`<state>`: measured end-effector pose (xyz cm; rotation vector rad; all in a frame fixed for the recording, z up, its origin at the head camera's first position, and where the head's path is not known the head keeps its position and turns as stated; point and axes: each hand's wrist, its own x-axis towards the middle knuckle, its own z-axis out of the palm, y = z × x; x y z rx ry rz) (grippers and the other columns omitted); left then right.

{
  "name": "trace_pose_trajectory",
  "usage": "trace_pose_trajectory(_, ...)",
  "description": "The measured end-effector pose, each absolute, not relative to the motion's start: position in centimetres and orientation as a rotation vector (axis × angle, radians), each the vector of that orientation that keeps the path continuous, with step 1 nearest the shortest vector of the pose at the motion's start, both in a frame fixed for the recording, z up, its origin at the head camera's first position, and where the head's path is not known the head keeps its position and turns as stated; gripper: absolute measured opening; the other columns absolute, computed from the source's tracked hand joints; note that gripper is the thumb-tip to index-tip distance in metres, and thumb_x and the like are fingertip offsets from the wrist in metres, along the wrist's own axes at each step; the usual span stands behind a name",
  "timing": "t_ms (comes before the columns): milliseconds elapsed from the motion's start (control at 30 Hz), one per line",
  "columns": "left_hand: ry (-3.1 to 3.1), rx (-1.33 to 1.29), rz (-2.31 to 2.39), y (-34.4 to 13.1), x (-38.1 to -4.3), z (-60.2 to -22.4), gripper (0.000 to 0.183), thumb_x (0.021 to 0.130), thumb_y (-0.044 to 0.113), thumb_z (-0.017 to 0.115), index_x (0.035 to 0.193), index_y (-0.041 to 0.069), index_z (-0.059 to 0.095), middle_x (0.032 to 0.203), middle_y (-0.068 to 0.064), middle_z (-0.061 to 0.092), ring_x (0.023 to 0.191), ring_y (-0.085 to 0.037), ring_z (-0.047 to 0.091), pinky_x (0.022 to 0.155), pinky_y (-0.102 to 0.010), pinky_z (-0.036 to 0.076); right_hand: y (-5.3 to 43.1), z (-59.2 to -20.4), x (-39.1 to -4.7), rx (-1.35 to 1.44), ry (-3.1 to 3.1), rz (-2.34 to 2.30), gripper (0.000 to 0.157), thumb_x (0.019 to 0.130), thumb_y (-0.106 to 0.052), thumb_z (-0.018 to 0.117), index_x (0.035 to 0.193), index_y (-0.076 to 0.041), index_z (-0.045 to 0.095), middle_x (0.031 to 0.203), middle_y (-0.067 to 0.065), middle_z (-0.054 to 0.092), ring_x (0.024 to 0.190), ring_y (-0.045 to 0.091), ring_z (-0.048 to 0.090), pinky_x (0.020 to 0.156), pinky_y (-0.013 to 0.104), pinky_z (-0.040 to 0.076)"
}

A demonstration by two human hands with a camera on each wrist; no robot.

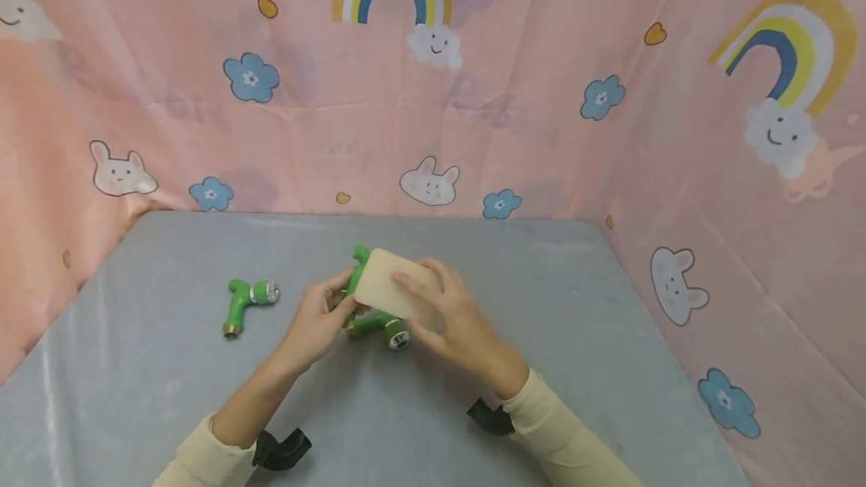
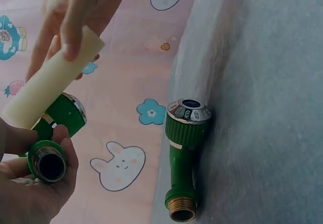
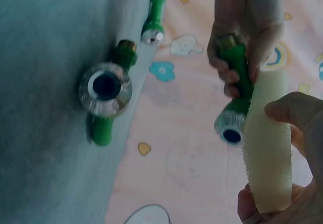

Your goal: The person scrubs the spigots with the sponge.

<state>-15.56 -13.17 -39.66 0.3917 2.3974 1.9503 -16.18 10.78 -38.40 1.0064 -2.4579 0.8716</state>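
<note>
My left hand point(image 1: 313, 325) grips a green hose nozzle point(image 1: 358, 265) with a chrome head and a threaded brass end. My right hand point(image 1: 467, 322) holds a cream sponge point(image 1: 389, 284) between thumb and fingers, its near end against or right beside the nozzle's head; exact contact is hard to tell. The sponge hides much of that nozzle in the head view. Just below the hands, a second green nozzle point(image 1: 398, 334) lies on the table. A third nozzle point(image 1: 238, 308) rests farther left, and one lying nozzle point(image 2: 184, 168) also shows in the left wrist view.
The grey-covered table point(image 1: 568, 367) meets a pink printed curtain point(image 1: 304, 141) at its back and sides. Black curved pieces point(image 1: 280, 449) sit at both wrists, by the cream sleeves point(image 1: 568, 434).
</note>
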Motion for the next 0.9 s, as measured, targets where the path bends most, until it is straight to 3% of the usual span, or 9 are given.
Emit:
trace_pose_trajectory(67, 2.404, 0.380, 1.947, -13.1, -15.6, -39.7, 0.049, 0.106, 0.003, 0.047, 0.153, -0.005, 0.035, 0.129, -0.028, 0.063, 0.095, -0.020, 0.069, 0.085, -0.025, 0.059, 10.7, -38.6, -16.2, 0.984, -2.453, 0.829, 0.066, 0.082, -0.007, 0.079, 0.143, -0.021, 0.059, 0.141, 0.019, 0.049, 0.124, 0.037, 0.050, 0.093, 0.051, 0.056)
trace_pose_trajectory(200, 2.423, 0.333, 1.942, -13.3, -15.7, -39.7, 0.052, 0.107, 0.001, 0.041, 0.156, -0.003, 0.028, 0.118, -0.028, 0.064, 0.089, -0.018, 0.064, 0.078, -0.021, 0.056, 11.4, -38.6, -16.8, 0.910, -2.465, 0.823, 0.068, 0.076, -0.001, 0.079, 0.139, -0.020, 0.062, 0.140, 0.022, 0.051, 0.122, 0.041, 0.051, 0.090, 0.053, 0.056)
trace_pose_trajectory(467, 2.384, 0.229, 2.000, -13.8, -16.0, -39.5, 0.049, 0.108, 0.005, 0.036, 0.157, 0.001, 0.031, 0.113, -0.018, 0.062, 0.078, -0.009, 0.054, 0.065, -0.018, 0.044, 12.9, -37.7, -17.5, 0.782, -2.461, 0.952, 0.064, 0.079, -0.001, 0.076, 0.139, -0.017, 0.062, 0.142, 0.022, 0.047, 0.124, 0.043, 0.046, 0.084, 0.048, 0.053)
trace_pose_trajectory(733, 2.132, 0.259, 2.048, -13.8, -16.0, -39.5, 0.055, 0.105, 0.008, 0.049, 0.156, 0.000, 0.030, 0.114, -0.006, 0.061, 0.075, -0.007, 0.053, 0.068, -0.020, 0.048, 11.0, -38.1, -16.2, 1.035, -2.365, 0.928, 0.064, 0.084, -0.009, 0.078, 0.143, -0.019, 0.057, 0.145, 0.019, 0.045, 0.126, 0.037, 0.047, 0.090, 0.047, 0.056)
trace_pose_trajectory(900, 2.094, 0.211, 2.073, -13.8, -16.1, -39.5, 0.052, 0.107, 0.010, 0.046, 0.155, -0.002, 0.031, 0.103, 0.003, 0.062, 0.072, -0.005, 0.052, 0.065, -0.018, 0.043, 11.0, -38.3, -16.4, 1.009, -2.381, 0.920, 0.065, 0.083, -0.006, 0.080, 0.142, -0.019, 0.058, 0.144, 0.020, 0.045, 0.128, 0.039, 0.046, 0.093, 0.052, 0.056)
